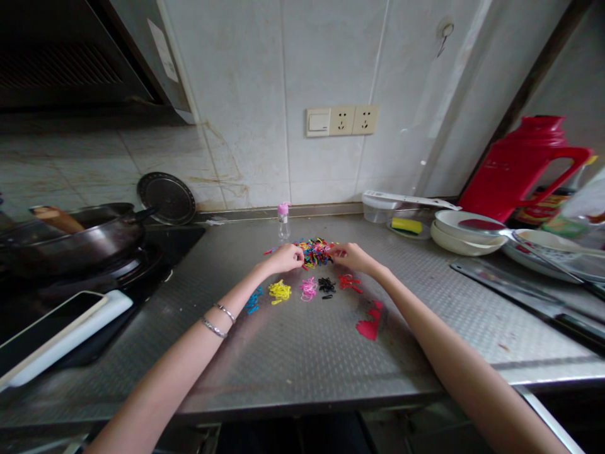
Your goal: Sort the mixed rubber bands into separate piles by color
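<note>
A mixed pile of small coloured loop-shaped pieces [316, 252] lies on the metal counter between my hands. My left hand [286, 257] is at the pile's left edge, fingers curled and pinched together. At the right edge my right hand [354, 258] has thumb and fingertips drawn together among the pieces. What either hand pinches is too small to make out. In front, sorted by colour, lie a blue group [253, 300], a yellow group [280, 291], a pink group [309, 289], a black group [326, 287] and a red group [350, 282].
Behind the pile stands a small clear bottle with a pink cap [283, 217]. A torn red scrap [370, 321] lies nearer me. To the left are a pan [94, 243] and a phone [51, 328]; rightward, bowls [466, 239], a knife [515, 290] and a red thermos [515, 170].
</note>
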`<state>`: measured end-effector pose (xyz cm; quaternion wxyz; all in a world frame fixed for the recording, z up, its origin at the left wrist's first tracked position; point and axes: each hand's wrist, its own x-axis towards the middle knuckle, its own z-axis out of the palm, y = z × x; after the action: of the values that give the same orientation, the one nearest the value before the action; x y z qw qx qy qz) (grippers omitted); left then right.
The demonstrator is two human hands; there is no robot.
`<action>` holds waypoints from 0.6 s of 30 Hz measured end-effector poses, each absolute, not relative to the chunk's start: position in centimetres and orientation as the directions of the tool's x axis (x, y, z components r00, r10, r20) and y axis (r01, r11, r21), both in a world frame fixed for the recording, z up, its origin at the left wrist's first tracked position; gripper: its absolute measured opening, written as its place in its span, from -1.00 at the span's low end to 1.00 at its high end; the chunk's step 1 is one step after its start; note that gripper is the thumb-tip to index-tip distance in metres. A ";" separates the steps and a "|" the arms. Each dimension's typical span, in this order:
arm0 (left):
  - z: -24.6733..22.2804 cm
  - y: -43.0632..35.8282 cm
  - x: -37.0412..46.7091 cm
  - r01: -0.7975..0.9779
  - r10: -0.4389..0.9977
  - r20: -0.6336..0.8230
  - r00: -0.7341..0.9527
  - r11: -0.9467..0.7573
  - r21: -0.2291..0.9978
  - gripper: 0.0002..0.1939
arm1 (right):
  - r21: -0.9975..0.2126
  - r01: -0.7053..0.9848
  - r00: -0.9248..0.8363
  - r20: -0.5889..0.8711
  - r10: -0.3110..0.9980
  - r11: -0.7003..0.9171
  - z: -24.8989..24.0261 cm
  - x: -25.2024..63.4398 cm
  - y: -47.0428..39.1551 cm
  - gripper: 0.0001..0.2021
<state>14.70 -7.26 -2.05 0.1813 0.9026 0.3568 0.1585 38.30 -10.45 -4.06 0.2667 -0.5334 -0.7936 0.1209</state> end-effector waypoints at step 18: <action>-2.1 -11.6 18.2 0.478 0.614 0.158 0.774 -0.729 0.489 -0.84 | -0.376 0.861 -0.254 0.267 0.930 0.343 -4.4 38.3 -10.5 -0.74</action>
<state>18.17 -11.55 -2.13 0.2162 0.9166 0.2979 0.1563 38.30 -10.52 -4.41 0.2246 -0.5679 -0.7881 0.0769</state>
